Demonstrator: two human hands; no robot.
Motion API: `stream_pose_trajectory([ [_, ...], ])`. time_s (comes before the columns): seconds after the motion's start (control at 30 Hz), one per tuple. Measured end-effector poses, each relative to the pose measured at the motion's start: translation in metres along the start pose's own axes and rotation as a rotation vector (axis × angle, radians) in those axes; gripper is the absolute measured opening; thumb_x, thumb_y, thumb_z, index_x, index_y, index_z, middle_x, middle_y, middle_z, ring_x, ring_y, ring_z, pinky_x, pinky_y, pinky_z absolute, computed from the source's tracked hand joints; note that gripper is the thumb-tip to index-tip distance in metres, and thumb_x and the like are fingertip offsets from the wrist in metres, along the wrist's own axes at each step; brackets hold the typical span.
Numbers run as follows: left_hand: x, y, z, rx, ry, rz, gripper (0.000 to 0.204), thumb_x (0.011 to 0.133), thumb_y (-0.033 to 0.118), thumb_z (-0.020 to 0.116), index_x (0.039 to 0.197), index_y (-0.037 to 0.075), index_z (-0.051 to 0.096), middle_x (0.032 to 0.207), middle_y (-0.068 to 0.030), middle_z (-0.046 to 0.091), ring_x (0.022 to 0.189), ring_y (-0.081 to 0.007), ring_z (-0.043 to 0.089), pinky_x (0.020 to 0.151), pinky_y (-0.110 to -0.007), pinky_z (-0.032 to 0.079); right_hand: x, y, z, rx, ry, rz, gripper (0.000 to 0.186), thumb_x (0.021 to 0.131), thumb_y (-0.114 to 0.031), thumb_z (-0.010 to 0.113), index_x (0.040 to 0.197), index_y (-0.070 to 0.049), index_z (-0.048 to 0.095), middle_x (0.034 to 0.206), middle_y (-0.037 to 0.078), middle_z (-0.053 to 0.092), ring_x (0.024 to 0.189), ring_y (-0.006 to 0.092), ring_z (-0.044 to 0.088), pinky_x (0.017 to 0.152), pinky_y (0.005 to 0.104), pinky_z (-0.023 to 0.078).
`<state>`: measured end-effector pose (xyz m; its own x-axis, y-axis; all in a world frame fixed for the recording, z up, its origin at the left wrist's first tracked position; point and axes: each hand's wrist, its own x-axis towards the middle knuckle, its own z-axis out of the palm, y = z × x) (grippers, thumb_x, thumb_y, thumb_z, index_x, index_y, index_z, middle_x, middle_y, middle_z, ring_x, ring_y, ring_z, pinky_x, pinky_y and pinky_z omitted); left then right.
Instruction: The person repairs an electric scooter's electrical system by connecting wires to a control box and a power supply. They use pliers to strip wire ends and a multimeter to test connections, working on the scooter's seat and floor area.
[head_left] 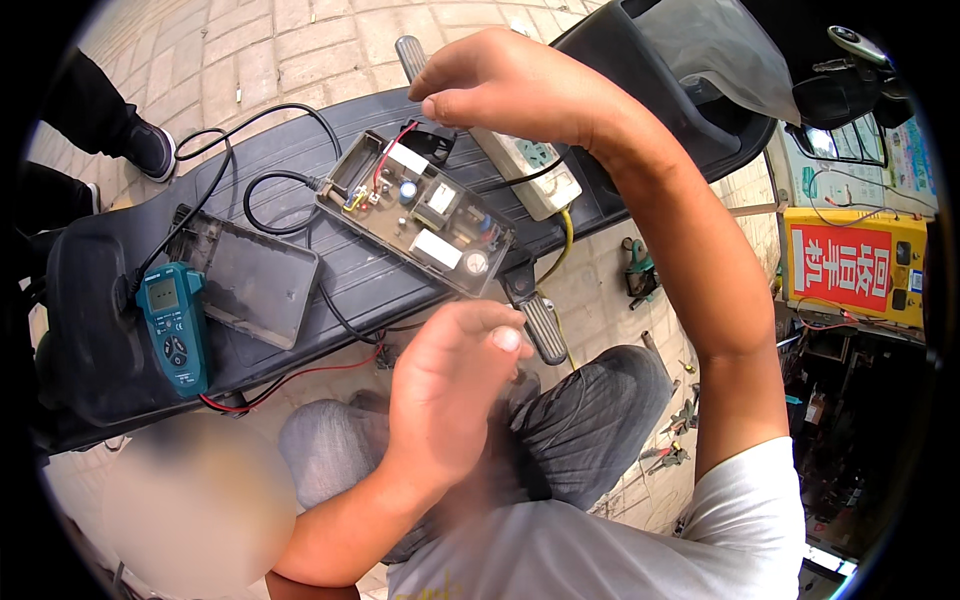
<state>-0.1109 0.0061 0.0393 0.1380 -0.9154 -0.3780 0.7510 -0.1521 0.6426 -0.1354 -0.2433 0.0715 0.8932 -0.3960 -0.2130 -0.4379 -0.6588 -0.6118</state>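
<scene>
My right hand (500, 85) reaches across the far side, above a small black fan (432, 143) and beside a ridged metal footpeg (408, 58). Its fingers are bent and apart from the thumb, with nothing visible between them. Nearer me, my left hand (445, 385) hovers just below an opened grey case (332, 205), fingers loosely extended, no object showing in it. White blocks, a transformer (437, 202) and small coloured parts sit on a circuit board inside that case. A red wire links board and fan. The empty dark cover (285, 283) lies to the left.
A teal handheld meter (172, 325) lies on the black ridged platform (370, 115), with cables looping around. A power strip (548, 192) stands right of the case. Pliers (665, 455) and other tools lie on the paving. Another person's shoe (150, 150) is at far left.
</scene>
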Motion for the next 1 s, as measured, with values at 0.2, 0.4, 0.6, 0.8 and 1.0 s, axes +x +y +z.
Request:
stream_pose_trajectory([
  [0.2,0.001,-0.002,0.003,0.008,0.014,-0.004,0.015,0.093,0.011,0.059,0.104,0.001,0.061,0.087,-0.0074,0.064,0.076,-0.0115,0.055,0.071,-0.025,0.045,-0.008,0.033,0.025,-0.171,0.132,-0.028,0.046,0.075,-0.011,0.07,0.118,0.004,0.062,0.108,0.021,0.067,0.101,0.0312,0.065,0.088,0.0377,0.052],
  [0.4,0.004,-0.002,0.0,0.058,0.048,0.026,0.014,0.093,0.01,0.059,0.103,0.0,0.061,0.086,-0.0079,0.063,0.075,-0.0122,0.055,0.07,-0.025,0.045,-0.003,0.032,0.031,-0.244,0.028,0.064,0.031,0.078,-0.007,0.067,0.108,0.003,0.066,0.1,0.021,0.069,0.095,0.0337,0.066,0.086,0.037,0.052],
  [0.6,0.005,-0.001,0.001,0.056,0.063,0.028,0.014,0.093,0.01,0.059,0.103,0.0,0.061,0.086,-0.0081,0.063,0.074,-0.0125,0.055,0.07,-0.026,0.045,-0.011,0.03,0.019,-0.118,0.159,0.014,0.027,0.08,-0.007,0.065,0.106,0.003,0.066,0.098,0.019,0.07,0.092,0.0305,0.067,0.084,0.0363,0.051],
  [0.8,0.008,-0.001,0.001,0.215,0.095,0.082,0.02,0.092,0.01,0.061,0.109,0.0,0.061,0.082,-0.005,0.062,0.07,-0.009,0.053,0.065,-0.023,0.044,-0.018,0.03,0.014,-0.036,0.205,-0.012,0.026,0.079,-0.01,0.065,0.101,0.002,0.069,0.093,0.02,0.07,0.085,0.0312,0.068,0.078,0.0362,0.053],
  [1.0,0.037,0.034,0.004,1.153,0.198,0.44,0.052,0.08,0.008,0.066,0.13,0.003,0.052,0.077,-0.0137,0.062,0.064,-0.0282,0.06,0.061,-0.038,0.048,-0.04,0.005,-0.006,0.087,0.183,-0.002,0.026,0.08,-0.01,0.065,0.101,0.004,0.069,0.092,0.019,0.07,0.084,0.0268,0.068,0.078,0.0345,0.053],
])
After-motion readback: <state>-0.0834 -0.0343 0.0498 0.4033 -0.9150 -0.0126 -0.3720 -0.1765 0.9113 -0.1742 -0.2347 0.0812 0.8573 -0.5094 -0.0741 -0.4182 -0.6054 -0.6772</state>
